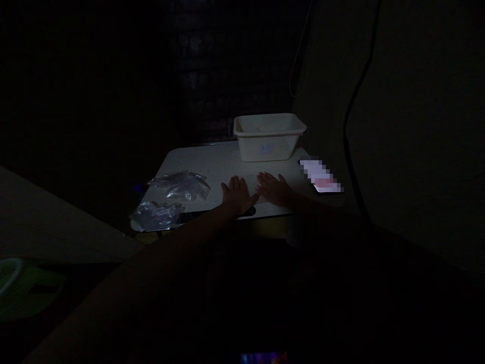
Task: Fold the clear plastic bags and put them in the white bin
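Both hands rest palm down on a small white table (pixel 215 162), near its front edge. My left hand (pixel 238 196) lies with its fingers spread and holds nothing. Beside it, my right hand (pixel 275 188) is flat too, fingers apart, its tips close to the left thumb. To the left of my hands are clear plastic bags (pixel 187 185), crumpled, with another clear bag (pixel 157 215) nearer the front left corner. Behind my hands stands a white plastic tub (pixel 270 146). A lit, pixelated phone-like screen (pixel 320 176) lies at the table's right side.
The room is very dark. A dark cable (pixel 345 121) hangs along the wall on the right. At the lower left a green basket (pixel 30 288) sits on the floor, below a pale slanting panel (pixel 56 222). A small glowing screen (pixel 264 358) shows at the bottom edge.
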`<state>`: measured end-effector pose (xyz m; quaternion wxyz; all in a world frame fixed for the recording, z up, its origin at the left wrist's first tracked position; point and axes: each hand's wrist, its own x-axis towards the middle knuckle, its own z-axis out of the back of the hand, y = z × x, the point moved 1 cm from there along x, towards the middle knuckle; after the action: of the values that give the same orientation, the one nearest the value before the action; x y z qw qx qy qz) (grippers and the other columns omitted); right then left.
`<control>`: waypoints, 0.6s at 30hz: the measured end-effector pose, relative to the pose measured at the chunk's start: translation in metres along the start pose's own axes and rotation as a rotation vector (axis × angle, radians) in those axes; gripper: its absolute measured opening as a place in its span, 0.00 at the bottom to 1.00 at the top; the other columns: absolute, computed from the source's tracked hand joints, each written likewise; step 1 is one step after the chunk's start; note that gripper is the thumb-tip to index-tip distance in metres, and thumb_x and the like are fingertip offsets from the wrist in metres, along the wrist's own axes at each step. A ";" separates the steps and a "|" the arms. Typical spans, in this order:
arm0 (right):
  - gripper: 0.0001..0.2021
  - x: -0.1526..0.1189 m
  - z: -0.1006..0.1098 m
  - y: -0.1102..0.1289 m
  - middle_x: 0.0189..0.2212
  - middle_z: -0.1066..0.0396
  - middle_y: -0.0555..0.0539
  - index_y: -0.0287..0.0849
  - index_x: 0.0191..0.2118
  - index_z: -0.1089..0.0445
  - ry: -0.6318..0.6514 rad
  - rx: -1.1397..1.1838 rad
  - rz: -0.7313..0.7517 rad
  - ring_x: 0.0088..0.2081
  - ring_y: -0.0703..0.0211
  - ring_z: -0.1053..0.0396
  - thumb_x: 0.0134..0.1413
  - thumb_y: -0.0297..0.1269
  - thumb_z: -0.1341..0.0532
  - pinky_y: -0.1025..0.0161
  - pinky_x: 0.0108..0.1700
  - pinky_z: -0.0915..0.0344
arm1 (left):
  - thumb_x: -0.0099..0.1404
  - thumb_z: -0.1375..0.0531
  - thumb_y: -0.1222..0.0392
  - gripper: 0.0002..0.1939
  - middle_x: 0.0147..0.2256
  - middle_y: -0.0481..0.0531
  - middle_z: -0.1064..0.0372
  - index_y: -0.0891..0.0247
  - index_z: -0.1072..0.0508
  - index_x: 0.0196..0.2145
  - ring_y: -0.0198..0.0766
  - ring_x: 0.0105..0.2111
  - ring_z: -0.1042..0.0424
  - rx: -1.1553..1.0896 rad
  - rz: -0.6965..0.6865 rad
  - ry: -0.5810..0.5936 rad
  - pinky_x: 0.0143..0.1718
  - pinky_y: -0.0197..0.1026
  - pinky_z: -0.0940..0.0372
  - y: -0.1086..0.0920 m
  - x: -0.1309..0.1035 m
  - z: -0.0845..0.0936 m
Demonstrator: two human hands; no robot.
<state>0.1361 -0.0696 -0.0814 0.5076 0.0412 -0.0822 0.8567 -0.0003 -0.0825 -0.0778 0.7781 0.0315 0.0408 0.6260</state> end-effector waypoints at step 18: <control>0.24 0.000 -0.001 -0.001 0.54 0.54 0.41 0.35 0.53 0.51 -0.024 0.023 0.025 0.54 0.52 0.56 0.53 0.41 0.64 0.43 0.48 0.55 | 0.55 0.69 0.40 0.39 0.55 0.65 0.64 0.74 0.59 0.54 0.51 0.54 0.67 -0.002 -0.008 0.036 0.47 0.57 0.62 -0.001 -0.001 0.003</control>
<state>0.1373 -0.0688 -0.0824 0.4952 0.0564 -0.0793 0.8633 0.0007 -0.0837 -0.0745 0.7798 0.0193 0.0541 0.6233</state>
